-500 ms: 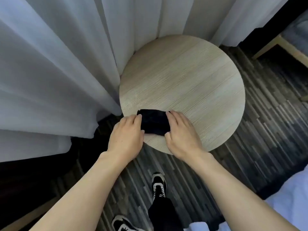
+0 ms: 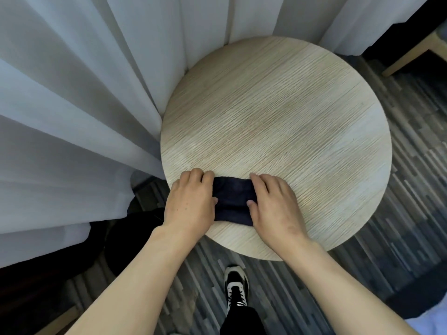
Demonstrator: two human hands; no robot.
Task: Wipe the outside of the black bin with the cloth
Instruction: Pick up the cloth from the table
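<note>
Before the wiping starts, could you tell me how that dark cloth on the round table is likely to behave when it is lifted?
The cloth lies folded flat between the left hand and right hand, so it is probably floppy and may unfold. It looks thin, so likely light. On the smooth table it may slide when pushed.

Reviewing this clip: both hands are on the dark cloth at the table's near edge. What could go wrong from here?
1. The cloth lies at the round table's near rim; a loose grip by the left hand or right hand could drop it onto the floor.
2. The dark shape below the curtain, possibly the bin, is in shadow; missed patches would be hard to see there.
3. The curtain hangs close and could get snagged.
</note>
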